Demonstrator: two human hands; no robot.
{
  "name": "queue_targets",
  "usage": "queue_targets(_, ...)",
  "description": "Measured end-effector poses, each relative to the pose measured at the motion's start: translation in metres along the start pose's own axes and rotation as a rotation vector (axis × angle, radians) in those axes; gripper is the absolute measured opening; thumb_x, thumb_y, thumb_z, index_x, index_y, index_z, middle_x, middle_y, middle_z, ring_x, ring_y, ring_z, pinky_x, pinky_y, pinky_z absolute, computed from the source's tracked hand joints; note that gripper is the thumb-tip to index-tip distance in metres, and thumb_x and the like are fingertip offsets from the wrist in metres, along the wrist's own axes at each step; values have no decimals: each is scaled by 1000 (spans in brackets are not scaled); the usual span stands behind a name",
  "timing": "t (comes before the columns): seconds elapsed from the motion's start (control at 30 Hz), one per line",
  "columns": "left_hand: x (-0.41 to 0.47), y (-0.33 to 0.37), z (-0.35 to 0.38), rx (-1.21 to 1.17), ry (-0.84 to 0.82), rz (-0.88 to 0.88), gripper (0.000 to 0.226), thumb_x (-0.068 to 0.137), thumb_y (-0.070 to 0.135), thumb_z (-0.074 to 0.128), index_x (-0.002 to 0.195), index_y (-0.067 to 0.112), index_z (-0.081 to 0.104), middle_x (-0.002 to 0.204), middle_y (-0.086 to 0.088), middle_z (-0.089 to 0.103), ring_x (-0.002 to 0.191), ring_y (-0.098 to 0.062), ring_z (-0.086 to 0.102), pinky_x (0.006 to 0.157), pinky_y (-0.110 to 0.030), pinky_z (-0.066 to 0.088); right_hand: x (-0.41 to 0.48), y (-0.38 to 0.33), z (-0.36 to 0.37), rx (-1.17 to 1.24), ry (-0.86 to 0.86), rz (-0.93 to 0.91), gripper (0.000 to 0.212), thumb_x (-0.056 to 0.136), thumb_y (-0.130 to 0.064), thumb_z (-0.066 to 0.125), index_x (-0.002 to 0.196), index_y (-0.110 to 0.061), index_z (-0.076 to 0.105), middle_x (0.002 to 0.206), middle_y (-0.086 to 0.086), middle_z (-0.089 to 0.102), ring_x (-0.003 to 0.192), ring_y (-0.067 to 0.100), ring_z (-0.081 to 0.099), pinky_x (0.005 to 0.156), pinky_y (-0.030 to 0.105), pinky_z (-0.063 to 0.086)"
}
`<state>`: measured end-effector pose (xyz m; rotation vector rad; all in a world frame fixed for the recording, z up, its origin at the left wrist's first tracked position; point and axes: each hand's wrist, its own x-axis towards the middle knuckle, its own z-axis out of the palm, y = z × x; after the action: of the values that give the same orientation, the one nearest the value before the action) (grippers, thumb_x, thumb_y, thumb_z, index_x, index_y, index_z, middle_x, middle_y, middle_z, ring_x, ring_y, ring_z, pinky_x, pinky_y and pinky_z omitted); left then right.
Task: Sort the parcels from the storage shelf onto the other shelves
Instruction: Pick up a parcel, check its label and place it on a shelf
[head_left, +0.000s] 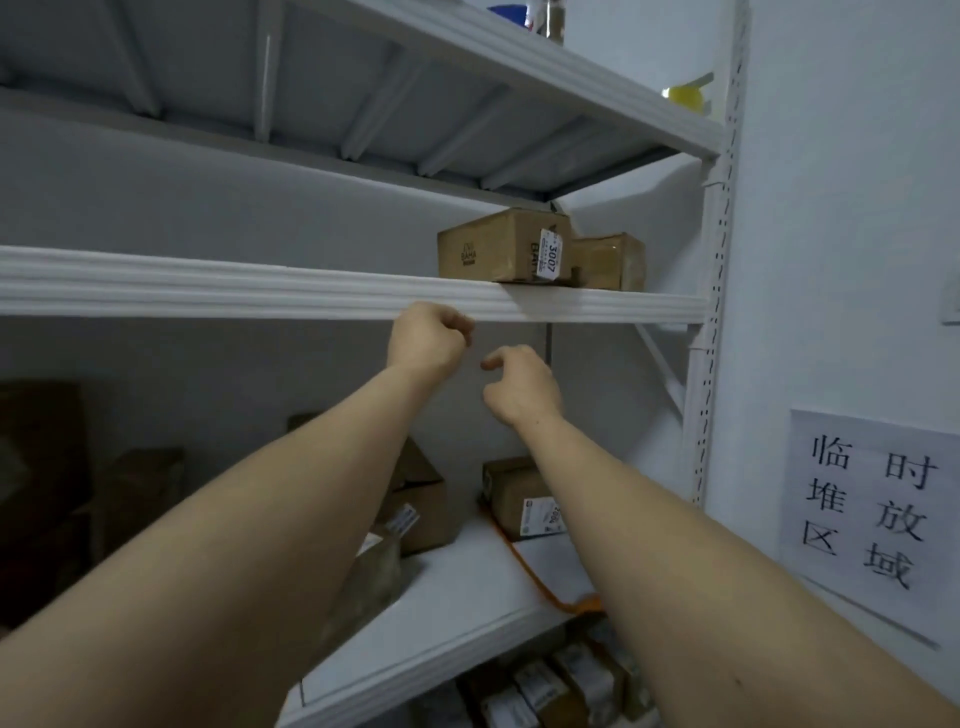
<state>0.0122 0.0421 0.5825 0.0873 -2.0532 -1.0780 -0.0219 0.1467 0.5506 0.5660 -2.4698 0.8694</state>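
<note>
Parcels on the upper shelf, right of centre, count two: a big brown box (493, 252) with its long axis left to right and its labelled end turned right, and a smaller box (610, 260) just beside it at the right. My left hand (428, 338) is a fist holding nothing, right under the white shelf beam (208, 283), which stands between it and the boxes. My right hand (522, 384), lower, has loosely bent fingers and is empty. My forearms partly cover a left lower box (418, 501) and a right lower box (511, 493). I see a paper sign (872, 509) at right.
</note>
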Motion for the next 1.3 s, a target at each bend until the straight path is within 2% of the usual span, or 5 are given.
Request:
queue_targets(0.27, -67, -62, -23, 127, 24, -249, 34, 88, -5, 44, 91, 14, 72, 97, -3, 70, 100, -18, 62, 83, -26, 48, -52, 13, 54, 124, -278, 31, 31, 88, -6, 53, 112, -19, 68, 124, 5, 63, 117, 25, 56, 97, 34, 47)
queue_targets(0.73, -91, -191, -64, 300, -68, -502, 26, 91, 0, 50, 107, 5, 70, 106, -11, 66, 99, -27, 61, 88, -37, 52, -81, 23, 163, 144, -561, 118, 29, 88, -3, 47, 104, -12, 70, 117, 7, 64, 108, 26, 58, 94, 37, 50)
queue_targets(0.93, -50, -221, -51, 407, -302, -468, 18, 85, -2, 51, 77, 12, 58, 86, -7, 54, 79, -22, 49, 70, -31, 43, -52, 21, 202, 131, -529, 185, 28, 88, -3, 47, 101, -10, 71, 113, 9, 66, 106, 28, 59, 92, 36, 51)
queue_targets(1.1, -22, -243, -36, 397, -414, -445, 11, 84, 0, 58, 80, 10, 61, 87, -8, 57, 79, -21, 52, 72, -30, 44, -30, 31, 225, 131, -463, 267, 23, 85, -2, 48, 90, -8, 70, 104, 12, 68, 97, 30, 63, 82, 37, 53)
queue_targets(1.3, 7, -259, -15, 391, -453, -383, 11, 86, 0, 55, 84, 6, 64, 91, -12, 61, 81, -23, 58, 79, -38, 53, -10, 50, 237, 107, -408, 313, 29, 92, -4, 47, 116, -7, 64, 121, 12, 62, 113, 29, 57, 97, 41, 48)
